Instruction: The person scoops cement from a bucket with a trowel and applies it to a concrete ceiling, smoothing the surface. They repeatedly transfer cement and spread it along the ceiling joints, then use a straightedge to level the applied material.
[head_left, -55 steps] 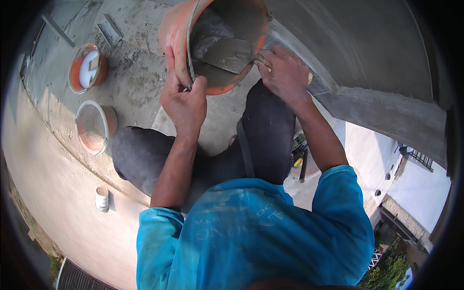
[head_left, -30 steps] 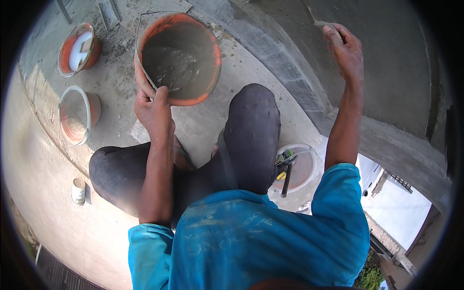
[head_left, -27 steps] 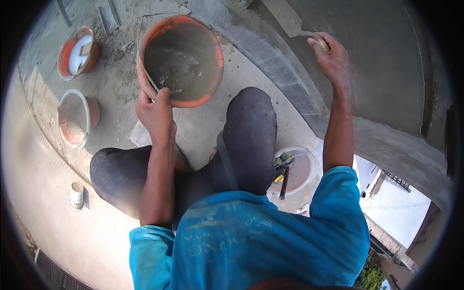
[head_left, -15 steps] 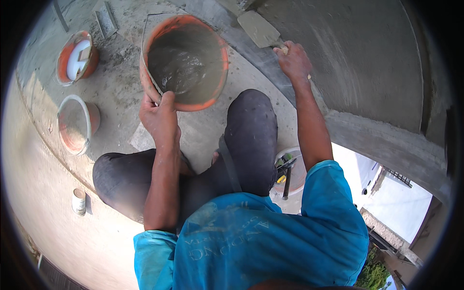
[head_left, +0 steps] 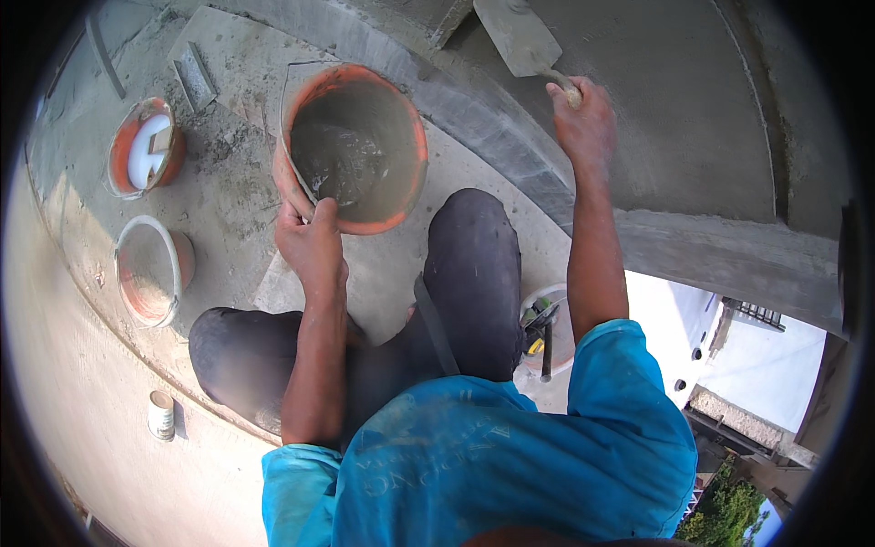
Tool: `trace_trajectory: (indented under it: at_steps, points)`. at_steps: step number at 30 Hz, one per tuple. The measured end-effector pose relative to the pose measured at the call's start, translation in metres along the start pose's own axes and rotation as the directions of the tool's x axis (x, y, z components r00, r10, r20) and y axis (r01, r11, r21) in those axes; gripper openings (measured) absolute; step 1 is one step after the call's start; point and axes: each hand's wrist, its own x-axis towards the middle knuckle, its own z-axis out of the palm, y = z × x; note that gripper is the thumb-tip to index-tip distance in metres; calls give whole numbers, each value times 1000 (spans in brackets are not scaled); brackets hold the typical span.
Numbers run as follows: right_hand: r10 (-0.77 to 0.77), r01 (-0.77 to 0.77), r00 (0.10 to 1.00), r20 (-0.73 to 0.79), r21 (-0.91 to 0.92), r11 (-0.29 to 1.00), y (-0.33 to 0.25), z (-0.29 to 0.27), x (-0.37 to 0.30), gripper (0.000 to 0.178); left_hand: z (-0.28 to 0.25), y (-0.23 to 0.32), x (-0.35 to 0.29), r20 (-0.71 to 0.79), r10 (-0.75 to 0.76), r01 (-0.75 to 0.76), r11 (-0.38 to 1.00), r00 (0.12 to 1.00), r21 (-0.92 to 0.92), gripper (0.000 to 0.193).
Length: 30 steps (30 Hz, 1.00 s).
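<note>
I see the left hand (head_left: pixel 312 248) pinching the bucket (head_left: pixel 421 150) by its rim at ten o'clock; the right hand (head_left: pixel 586 126) grips the trowel (head_left: pixel 518 38) at one, open room between.

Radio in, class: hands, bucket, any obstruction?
Left hand gripping bucket rim. Right hand holding trowel near wall. Grey mix in bucket. Nothing visibly blocking trowel.

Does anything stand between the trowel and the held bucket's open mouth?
Nothing visible does: between the trowel in the right hand and the orange bucket in the left hand, only grey wall, ledge and ground show.
</note>
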Motion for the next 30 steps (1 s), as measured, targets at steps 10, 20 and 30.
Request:
trace_trajectory:
  at_steps: [10,20,30]
  points:
    - [-234,69,959,158,673,737,10,-71,-41,29,11,1,10,126,-34,48,993,991,-110,30]
    - [-77,-148,833,547,355,923,29,-48,49,32,8,1,13,171,-79,84,996,982,-25,30]
    - [-201,190,926,320,67,980,1,-15,9,36,15,-8,17,161,-40,50,997,986,-60,29]
